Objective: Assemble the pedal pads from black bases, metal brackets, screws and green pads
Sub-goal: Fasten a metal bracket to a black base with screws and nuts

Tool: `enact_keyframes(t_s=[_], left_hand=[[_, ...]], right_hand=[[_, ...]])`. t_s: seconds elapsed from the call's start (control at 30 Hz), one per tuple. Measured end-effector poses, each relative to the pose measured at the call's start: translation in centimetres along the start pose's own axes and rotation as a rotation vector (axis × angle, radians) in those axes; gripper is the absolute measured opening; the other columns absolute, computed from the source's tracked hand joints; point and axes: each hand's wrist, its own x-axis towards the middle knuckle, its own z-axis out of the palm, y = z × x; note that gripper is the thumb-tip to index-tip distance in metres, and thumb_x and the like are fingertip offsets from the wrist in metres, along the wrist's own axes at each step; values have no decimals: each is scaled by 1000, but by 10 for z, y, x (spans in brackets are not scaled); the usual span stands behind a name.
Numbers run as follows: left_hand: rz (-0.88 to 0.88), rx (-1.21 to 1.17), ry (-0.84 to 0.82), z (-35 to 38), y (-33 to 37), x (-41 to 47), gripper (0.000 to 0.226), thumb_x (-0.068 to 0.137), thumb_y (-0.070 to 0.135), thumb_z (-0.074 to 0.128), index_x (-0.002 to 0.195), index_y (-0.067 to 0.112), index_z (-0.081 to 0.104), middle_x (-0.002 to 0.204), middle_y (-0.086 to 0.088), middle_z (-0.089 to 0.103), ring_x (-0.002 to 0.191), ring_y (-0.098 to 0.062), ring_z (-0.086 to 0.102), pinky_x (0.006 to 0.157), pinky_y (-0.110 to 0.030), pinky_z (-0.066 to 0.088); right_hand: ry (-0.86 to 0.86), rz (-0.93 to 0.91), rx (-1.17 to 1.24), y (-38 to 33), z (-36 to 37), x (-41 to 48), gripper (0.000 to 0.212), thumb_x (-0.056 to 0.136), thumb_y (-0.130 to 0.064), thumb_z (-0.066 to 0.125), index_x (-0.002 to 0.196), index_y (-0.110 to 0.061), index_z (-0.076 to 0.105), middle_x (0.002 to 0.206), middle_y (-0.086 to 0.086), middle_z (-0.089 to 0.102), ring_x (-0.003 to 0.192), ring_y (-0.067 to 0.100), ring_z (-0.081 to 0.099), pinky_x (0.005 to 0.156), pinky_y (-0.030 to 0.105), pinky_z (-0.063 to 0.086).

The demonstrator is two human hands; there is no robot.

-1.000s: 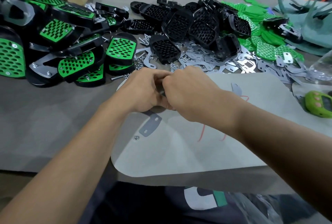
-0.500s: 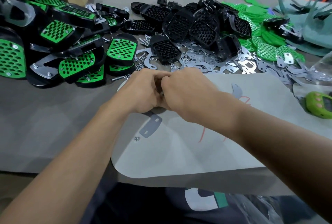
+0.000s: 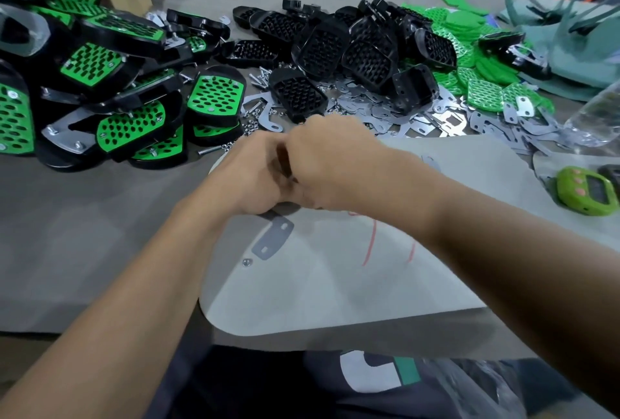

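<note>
My left hand (image 3: 250,173) and my right hand (image 3: 335,167) are pressed together, knuckles up, over the pale mat (image 3: 335,284). Both curl round a dark part, apparently a black base (image 3: 285,207), of which only a sliver shows beneath them. A grey metal bracket (image 3: 273,239) sticks out from under my left hand toward me. A small nut (image 3: 247,262) lies just beside its near end. What my fingertips hold is hidden.
Finished green-and-black pedal pads (image 3: 100,99) are heaped at the left. Loose black bases (image 3: 335,49) pile up beyond my hands, with metal brackets (image 3: 419,116) and screws (image 3: 258,78) scattered around them. Green pads (image 3: 469,49) lie at the back right. A green timer (image 3: 585,193) sits at the right.
Both hands stay clasped in the same spot over the mat, with only a slight twisting of the wrists. The bracket and nut have not moved.
</note>
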Motion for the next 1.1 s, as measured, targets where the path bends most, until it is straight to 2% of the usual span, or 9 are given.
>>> enact_keyframes(t_s=[0.07, 0.17, 0.3, 0.43, 0.57, 0.67, 0.77, 0.97, 1.1], left_hand=[[20, -29, -36, 1, 0, 0, 48, 54, 18, 97, 89, 43, 75, 78, 25, 73, 76, 0, 71, 69, -25, 57], [56, -5, -33, 1, -1, 0, 77, 52, 30, 99, 122, 41, 70, 109, 30, 72, 108, 15, 62, 100, -25, 50], [118, 24, 56, 4, 2, -4, 82, 47, 29, 99, 121, 45, 70, 110, 33, 71, 105, 22, 60, 79, -13, 54], [293, 54, 199, 8, 6, -7, 90, 54, 10, 91, 133, 43, 64, 121, 27, 69, 114, 15, 59, 95, -13, 47], [168, -284, 197, 4, 2, -1, 68, 73, -5, 83, 133, 21, 67, 114, 9, 76, 97, -2, 72, 81, -20, 56], [80, -531, 81, 2, 0, 2, 36, 85, -6, 74, 119, 6, 72, 101, -3, 79, 88, -11, 72, 81, -21, 55], [44, -633, 111, 2, 1, 2, 27, 86, -2, 73, 108, 13, 77, 94, -3, 79, 81, -11, 68, 79, -22, 54], [57, -640, 287, 3, 5, 2, 22, 72, 6, 74, 88, 18, 84, 75, -8, 58, 70, -18, 41, 69, -32, 41], [47, -510, 420, 6, 6, 5, 16, 67, 18, 75, 81, 20, 82, 70, -14, 62, 66, -16, 50, 68, -37, 51]], right_hand=[[87, 99, 121, 22, 1, 0, 19, 91, -28, 56, 75, -19, 52, 74, 6, 53, 68, 30, 48, 52, 31, 31], [17, 219, 286, 57, 6, -11, 24, 87, -30, 59, 109, -29, 69, 104, 2, 70, 95, 27, 60, 78, 35, 50], [-207, 178, 494, 69, 12, -20, 34, 81, -28, 69, 114, -35, 69, 104, -6, 69, 92, 15, 62, 80, 32, 54], [-98, 199, 723, 74, 19, -15, 12, 83, -23, 74, 88, -29, 64, 73, -8, 69, 57, -4, 57, 55, 15, 46], [13, 251, 1208, 79, 26, -16, 10, 91, -8, 70, 96, -13, 64, 89, 12, 76, 73, 23, 66, 74, 45, 55], [79, 251, 1388, 75, 33, -14, 12, 92, -3, 68, 103, -3, 62, 89, 20, 74, 74, 26, 65, 74, 46, 52], [99, 252, 1486, 70, 39, -10, 15, 92, -1, 67, 105, 0, 60, 83, 13, 73, 73, 27, 65, 71, 43, 51], [103, 274, 1525, 56, 37, -9, 17, 89, 0, 70, 104, -2, 63, 98, 23, 73, 80, 32, 65, 86, 57, 53], [531, 377, 907, 47, 23, -13, 25, 71, -19, 82, 92, -25, 71, 86, -10, 71, 79, 18, 63, 80, 38, 54]])
